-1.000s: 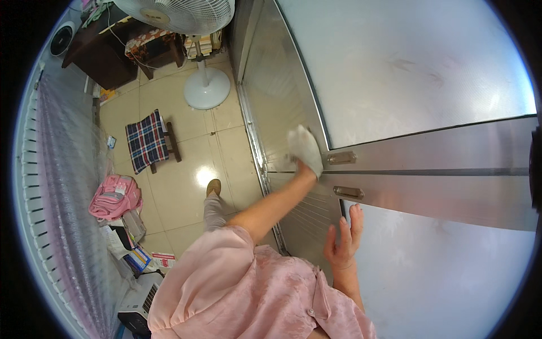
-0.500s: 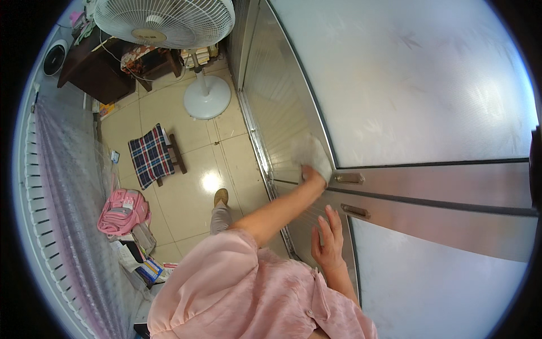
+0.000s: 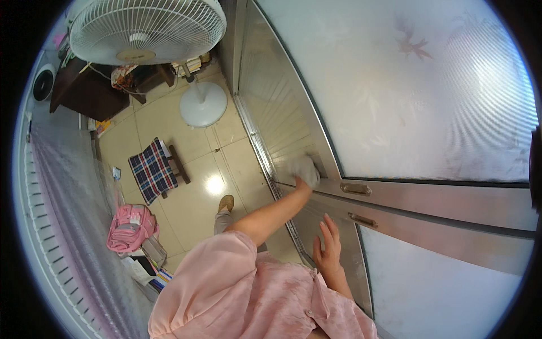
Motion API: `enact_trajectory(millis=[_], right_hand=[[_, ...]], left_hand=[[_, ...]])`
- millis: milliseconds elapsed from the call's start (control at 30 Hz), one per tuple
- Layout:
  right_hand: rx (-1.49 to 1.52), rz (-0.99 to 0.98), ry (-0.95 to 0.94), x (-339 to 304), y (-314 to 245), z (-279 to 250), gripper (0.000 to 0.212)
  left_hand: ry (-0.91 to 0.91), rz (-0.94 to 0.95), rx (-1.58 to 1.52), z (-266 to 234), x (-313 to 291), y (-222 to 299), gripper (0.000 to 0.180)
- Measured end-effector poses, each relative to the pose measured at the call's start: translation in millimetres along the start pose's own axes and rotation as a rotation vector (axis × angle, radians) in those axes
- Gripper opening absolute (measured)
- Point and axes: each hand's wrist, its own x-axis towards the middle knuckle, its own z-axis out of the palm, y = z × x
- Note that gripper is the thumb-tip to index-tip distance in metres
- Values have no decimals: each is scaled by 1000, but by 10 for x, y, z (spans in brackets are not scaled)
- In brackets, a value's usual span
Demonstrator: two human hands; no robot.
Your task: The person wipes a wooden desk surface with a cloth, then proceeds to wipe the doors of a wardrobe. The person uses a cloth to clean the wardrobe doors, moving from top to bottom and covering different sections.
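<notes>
At the silvery door panel (image 3: 271, 107), a blurred white cloth (image 3: 307, 168) covers the left hand (image 3: 304, 179), so I cannot tell how its fingers close. Below the recessed handle (image 3: 362, 220), the right hand (image 3: 328, 248) spreads its fingers loosely. Farther left, a plaid-covered stool (image 3: 153, 171) and white fan (image 3: 203, 107) stand on tiles (image 3: 119, 141).

Greyish-white cloth (image 3: 306, 171), leaf-patterned door glass (image 3: 418, 107)

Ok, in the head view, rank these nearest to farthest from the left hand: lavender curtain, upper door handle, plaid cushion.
1. Upper door handle: right of the left hand.
2. Plaid cushion: left, mid-floor.
3. Lavender curtain: far left.
</notes>
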Motion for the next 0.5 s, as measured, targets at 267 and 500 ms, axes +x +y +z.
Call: enact_trajectory(millis=[267, 500], right_hand=[[1014, 968, 492, 434, 92, 572, 62], [1513, 944, 886, 834, 242, 668, 43]], left_hand=[[-266, 815, 522, -305, -360, 183, 19], [-504, 670, 489, -308, -670, 1153, 36]])
